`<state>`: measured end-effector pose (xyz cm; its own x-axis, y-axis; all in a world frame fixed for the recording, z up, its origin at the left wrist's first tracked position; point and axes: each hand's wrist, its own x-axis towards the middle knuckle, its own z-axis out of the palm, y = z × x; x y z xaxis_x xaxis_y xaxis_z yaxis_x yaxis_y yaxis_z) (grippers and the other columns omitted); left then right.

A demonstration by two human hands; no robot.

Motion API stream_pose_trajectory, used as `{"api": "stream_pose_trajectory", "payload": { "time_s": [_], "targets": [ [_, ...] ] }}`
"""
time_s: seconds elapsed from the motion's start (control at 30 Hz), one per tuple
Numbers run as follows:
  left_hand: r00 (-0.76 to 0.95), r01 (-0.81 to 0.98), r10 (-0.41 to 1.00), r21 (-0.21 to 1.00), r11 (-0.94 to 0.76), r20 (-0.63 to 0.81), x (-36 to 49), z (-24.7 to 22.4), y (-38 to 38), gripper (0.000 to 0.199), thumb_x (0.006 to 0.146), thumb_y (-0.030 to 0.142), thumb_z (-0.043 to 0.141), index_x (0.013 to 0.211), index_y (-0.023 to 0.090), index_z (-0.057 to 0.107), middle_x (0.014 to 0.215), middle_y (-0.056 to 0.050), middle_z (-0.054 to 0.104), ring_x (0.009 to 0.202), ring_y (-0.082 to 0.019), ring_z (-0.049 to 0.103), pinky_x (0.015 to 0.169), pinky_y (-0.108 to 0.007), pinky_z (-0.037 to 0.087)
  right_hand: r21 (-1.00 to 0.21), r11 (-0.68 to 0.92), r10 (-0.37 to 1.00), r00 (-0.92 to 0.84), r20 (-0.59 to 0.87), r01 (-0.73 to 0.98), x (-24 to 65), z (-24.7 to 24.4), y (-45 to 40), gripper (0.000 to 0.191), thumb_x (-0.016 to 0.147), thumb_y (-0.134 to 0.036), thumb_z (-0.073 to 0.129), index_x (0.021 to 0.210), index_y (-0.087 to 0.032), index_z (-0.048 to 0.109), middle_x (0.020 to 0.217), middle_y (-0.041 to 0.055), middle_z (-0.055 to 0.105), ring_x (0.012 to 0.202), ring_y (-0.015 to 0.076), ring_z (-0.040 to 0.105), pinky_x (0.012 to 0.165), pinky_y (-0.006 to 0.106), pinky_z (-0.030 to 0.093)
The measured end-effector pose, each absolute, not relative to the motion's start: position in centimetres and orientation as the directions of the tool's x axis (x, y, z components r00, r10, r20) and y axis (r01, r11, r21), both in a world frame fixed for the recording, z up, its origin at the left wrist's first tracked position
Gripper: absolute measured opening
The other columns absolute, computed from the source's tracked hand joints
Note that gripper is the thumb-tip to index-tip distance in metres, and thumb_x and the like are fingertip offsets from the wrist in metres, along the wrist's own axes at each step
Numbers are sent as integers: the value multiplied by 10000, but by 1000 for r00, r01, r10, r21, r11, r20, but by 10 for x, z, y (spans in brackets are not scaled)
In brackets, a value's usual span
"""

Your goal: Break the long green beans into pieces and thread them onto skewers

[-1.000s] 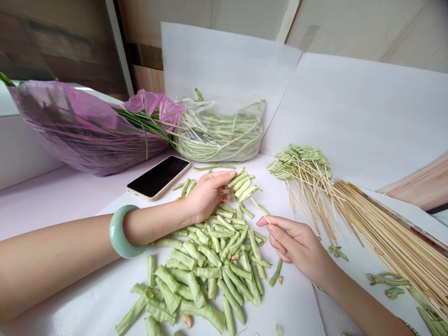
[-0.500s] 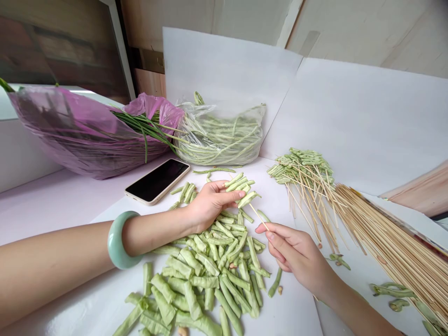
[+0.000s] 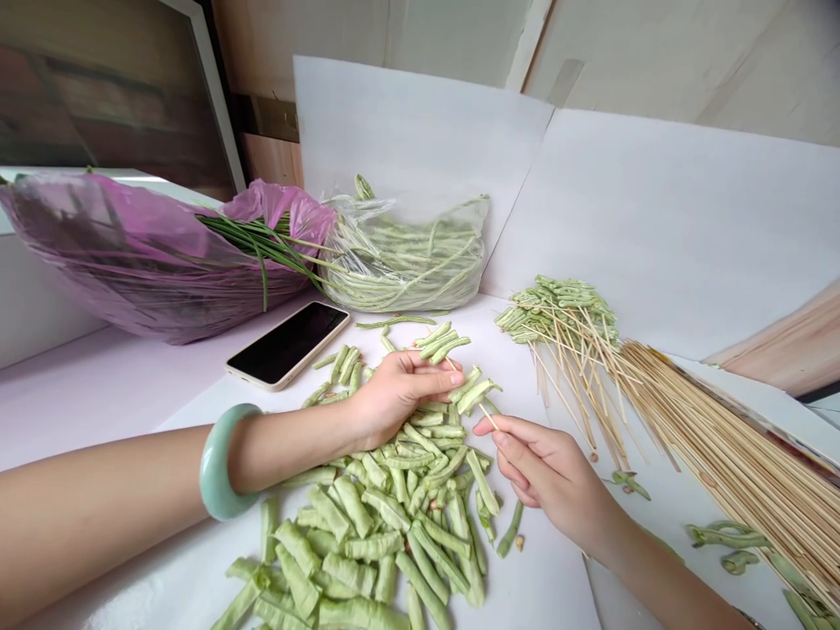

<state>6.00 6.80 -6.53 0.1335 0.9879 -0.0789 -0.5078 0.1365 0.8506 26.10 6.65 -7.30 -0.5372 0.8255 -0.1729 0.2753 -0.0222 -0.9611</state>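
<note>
"What's new at frame centre?"

"Green bean pieces (image 3: pixel 476 394) have slid down toward the right hand (image 3: pixel 551 472), its grip closed on a bamboo skewer (image 3: pixel 484 409); the left hand (image 3: pixel 400 394), grip open, lies alongside."

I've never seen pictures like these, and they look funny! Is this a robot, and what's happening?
There's no robot here, just a person's own two hands. All the pictures come from one camera worn on the person's head, looking down, so you see what they see.

The right hand pinches a bamboo skewer with green bean pieces on it. The left hand, with a jade bangle on its arm, sits close by, but I can't tell if it grips anything.

Below lies a heap of cut green beans. Around it are a phone, a clear plastic bag of long beans, a bundle of bare skewers and a pile of bean-filled skewers.
</note>
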Motion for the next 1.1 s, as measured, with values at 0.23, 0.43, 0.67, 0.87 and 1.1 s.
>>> {"api": "stream_pose_trajectory", "payload": {
  "time_s": [0.23, 0.43, 0.67, 0.87, 1.1],
  "targets": [
    [41, -527, 998, 848, 54, -38, 56, -61, 70, 211, 665, 291, 760, 702, 94, 694, 680, -50, 665, 656, -104, 598, 684, -217, 460, -954, 14, 821, -548, -160, 300, 260, -73, 66, 355, 879, -466, 474, 981, -143, 580, 496, -93, 297, 426, 65, 237, 393, 212, 179],
    [79, -538, 994, 837, 103, -71, 58, -63, 71, 215, 643, 281, 778, 703, 91, 695, 665, -44, 664, 620, -86, 587, 660, -203, 463, -947, 31, 823, -546, -158, 320, 262, -72, 64, 342, 892, -448, 455, 988, -143, 577, 500, -89, 299, 437, 70, 247, 396, 212, 177],
    [166, -530, 981, 829, 178, -104, 62, -65, 69, 224, 593, 275, 811, 625, 104, 671, 635, -21, 637, 625, -83, 575, 691, -213, 464, -947, 24, 820, -549, -165, 320, 261, -71, 66, 390, 883, -489, 455, 995, -137, 583, 503, -87, 294, 436, 72, 246, 392, 214, 178],
    [65, -542, 996, 837, 82, -56, 55, -64, 71, 222, 647, 312, 780, 703, 112, 699, 714, -37, 660, 687, -100, 586, 713, -227, 456, -953, -60, 826, -521, -214, 297, 262, -73, 66, 428, 850, -538, 489, 988, -145, 588, 498, -97, 272, 425, 64, 219, 389, 212, 172],
    [42, -551, 997, 832, 72, -59, 51, -65, 76, 200, 629, 272, 791, 699, 106, 703, 675, -27, 654, 634, -81, 568, 677, -219, 443, -942, -29, 829, -518, -209, 334, 263, -73, 65, 432, 857, -532, 475, 996, -141, 595, 495, -86, 290, 434, 75, 246, 397, 221, 179]
  ]
}}
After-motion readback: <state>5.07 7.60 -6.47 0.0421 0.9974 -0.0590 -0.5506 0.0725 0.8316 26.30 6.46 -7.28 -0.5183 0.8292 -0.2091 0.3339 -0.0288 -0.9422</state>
